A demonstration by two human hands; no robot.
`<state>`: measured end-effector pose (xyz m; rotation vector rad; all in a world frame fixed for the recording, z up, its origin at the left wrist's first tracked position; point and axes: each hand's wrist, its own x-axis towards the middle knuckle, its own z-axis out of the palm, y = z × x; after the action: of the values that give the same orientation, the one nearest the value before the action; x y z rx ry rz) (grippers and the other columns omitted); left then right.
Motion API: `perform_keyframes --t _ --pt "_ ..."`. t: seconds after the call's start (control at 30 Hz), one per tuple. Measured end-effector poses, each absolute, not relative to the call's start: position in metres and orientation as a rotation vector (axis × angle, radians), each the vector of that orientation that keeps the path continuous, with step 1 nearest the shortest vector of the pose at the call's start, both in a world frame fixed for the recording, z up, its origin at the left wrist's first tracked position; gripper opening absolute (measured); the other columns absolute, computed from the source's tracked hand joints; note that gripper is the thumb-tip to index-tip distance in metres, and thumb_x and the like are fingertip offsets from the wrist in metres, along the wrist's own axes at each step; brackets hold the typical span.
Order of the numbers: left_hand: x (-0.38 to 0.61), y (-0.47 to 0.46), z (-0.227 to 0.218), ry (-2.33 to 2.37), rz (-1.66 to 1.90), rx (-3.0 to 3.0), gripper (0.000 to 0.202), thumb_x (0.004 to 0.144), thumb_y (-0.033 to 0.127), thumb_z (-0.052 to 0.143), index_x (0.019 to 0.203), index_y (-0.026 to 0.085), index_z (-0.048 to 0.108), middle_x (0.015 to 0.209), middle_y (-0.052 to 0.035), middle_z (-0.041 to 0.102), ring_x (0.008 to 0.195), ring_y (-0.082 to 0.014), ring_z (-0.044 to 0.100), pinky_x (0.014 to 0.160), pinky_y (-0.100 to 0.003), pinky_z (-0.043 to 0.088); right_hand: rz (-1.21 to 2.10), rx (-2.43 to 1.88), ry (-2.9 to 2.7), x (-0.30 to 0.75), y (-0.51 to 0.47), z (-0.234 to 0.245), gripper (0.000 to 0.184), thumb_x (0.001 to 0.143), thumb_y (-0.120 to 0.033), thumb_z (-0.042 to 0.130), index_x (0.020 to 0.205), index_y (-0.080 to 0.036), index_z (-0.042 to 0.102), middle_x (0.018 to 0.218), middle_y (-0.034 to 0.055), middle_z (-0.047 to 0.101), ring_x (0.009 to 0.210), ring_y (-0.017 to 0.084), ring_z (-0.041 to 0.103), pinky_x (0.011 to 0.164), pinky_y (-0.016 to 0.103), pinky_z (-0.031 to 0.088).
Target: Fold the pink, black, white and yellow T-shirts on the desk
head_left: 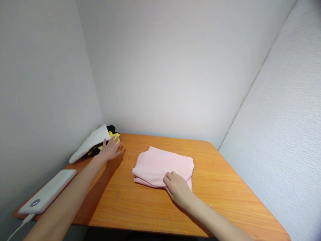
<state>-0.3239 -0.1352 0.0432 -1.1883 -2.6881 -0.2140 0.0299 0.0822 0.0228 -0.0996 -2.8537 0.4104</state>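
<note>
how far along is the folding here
Done: the pink cloth lies folded on the table. In hand: the right hand rests on its near edge, fingers curled, grip unclear. The left hand, open, is at the clothes heap, white, black and yellow, in the far left corner. Left: that heap looks unfolded.

You have nothing to read here. The white power bank (pixel 50 192) at the left edge of the surface (pixel 225 187) bears one small round mark, too small to make out. The folded pink cloth (pixel 163 164) at mid-surface is plain.
</note>
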Motion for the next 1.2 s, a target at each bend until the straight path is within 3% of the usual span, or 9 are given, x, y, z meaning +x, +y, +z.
perform_keyframes --t 0.17,0.33,0.53,0.67,0.77,0.87,0.97,1.07,1.2 --pt "-0.269 -0.109 0.048 -2.657 -0.524 -1.364 0.045 0.090 0.039 0.046 0.126 0.015 0.059 0.147 -0.0179 0.044 0.137 -0.0325 0.037 0.113 -0.050 0.026 1.428 -0.370 -2.162 0.015 0.126 0.022 0.017 0.084 -0.035 0.053 0.077 -0.020 0.056 0.075 0.0008 0.061 0.072 0.018 0.055 0.069 0.028 0.041" --pt "-0.206 -0.085 0.056 -2.628 -0.891 -1.719 0.043 0.096 0.039 0.033 0.120 0.018 0.061 0.122 -0.0096 0.065 0.111 -0.0223 0.059 0.097 -0.033 0.045 1.969 -0.405 -1.724 0.037 0.151 0.014 0.035 0.075 -0.050 0.064 0.092 -0.020 0.063 0.086 0.0037 0.068 0.076 0.021 0.061 0.073 0.032 0.045" --pt "-0.153 -0.053 0.040 -2.577 -1.090 -1.932 0.026 0.088 0.034 0.046 0.091 0.019 0.067 0.093 -0.0053 0.064 0.086 -0.0184 0.058 0.079 -0.027 0.046 1.268 -0.734 -1.864 0.077 0.173 0.014 0.042 0.068 -0.057 0.064 0.085 -0.018 0.061 0.089 0.0100 0.066 0.084 0.026 0.058 0.079 0.038 0.043" --pt "-0.119 -0.035 0.028 -2.571 -1.173 -1.909 0.010 0.078 0.024 0.054 0.072 0.019 0.060 0.079 -0.0028 0.057 0.074 -0.0172 0.053 0.072 -0.027 0.041 0.714 -0.765 -2.109 0.095 0.142 0.042 0.034 0.089 -0.053 0.046 0.079 -0.022 0.055 0.079 0.0061 0.062 0.075 0.022 0.055 0.071 0.032 0.039" --pt "-0.084 -0.026 0.027 -2.506 -1.286 -1.962 0.005 0.073 0.018 0.056 0.069 0.020 0.054 0.080 -0.0017 0.057 0.075 -0.0168 0.052 0.072 -0.027 0.040 0.801 -0.699 -2.427 0.093 0.100 0.050 0.040 0.094 -0.055 0.040 0.072 -0.023 0.051 0.065 0.0028 0.059 0.060 0.020 0.054 0.060 0.029 0.034" --pt "-0.053 -0.025 0.026 -2.455 -1.386 -2.016 0.010 0.070 0.016 0.059 0.070 0.020 0.050 0.078 -0.0004 0.057 0.073 -0.0159 0.051 0.066 -0.026 0.038 0.852 -0.676 -2.473 0.086 0.078 0.040 0.035 0.089 -0.056 0.051 0.086 -0.021 0.054 0.076 0.0063 0.065 0.066 0.022 0.059 0.059 0.029 0.035" --pt "-0.041 -0.030 0.023 -2.413 -1.693 -1.954 0.015 0.078 0.027 0.062 0.073 0.020 0.050 0.074 0.0006 0.055 0.069 -0.0150 0.048 0.063 -0.026 0.036 1.009 -0.607 -2.384 0.088 0.086 0.030 0.036 0.093 -0.052 0.044 0.080 -0.020 0.053 0.076 0.0060 0.064 0.069 0.022 0.059 0.061 0.029 0.039" --pt "-0.045 -0.037 0.025 -2.321 -2.204 -1.699 0.029 0.084 0.044 0.061 0.072 0.020 0.050 0.069 0.0016 0.051 0.064 -0.0133 0.046 0.058 -0.024 0.034 1.240 -0.502 -2.234 0.100 0.105 0.034 0.041 0.094 -0.054 0.042 0.081 -0.019 0.058 0.084 0.0065 0.067 0.080 0.023 0.061 0.071 0.031 0.046" --pt "-0.051 -0.044 0.043 -2.149 -2.702 -1.176 0.036 0.079 0.052 0.066 0.072 0.021 0.049 0.066 0.0041 0.048 0.059 -0.0107 0.044 0.054 -0.021 0.034 1.412 -0.551 -1.961 0.121 0.122 0.043 0.047 0.092 -0.057 0.046 0.116 -0.020 0.061 0.121 0.0100 0.064 0.115 0.026 0.055 0.097 0.036 0.043"
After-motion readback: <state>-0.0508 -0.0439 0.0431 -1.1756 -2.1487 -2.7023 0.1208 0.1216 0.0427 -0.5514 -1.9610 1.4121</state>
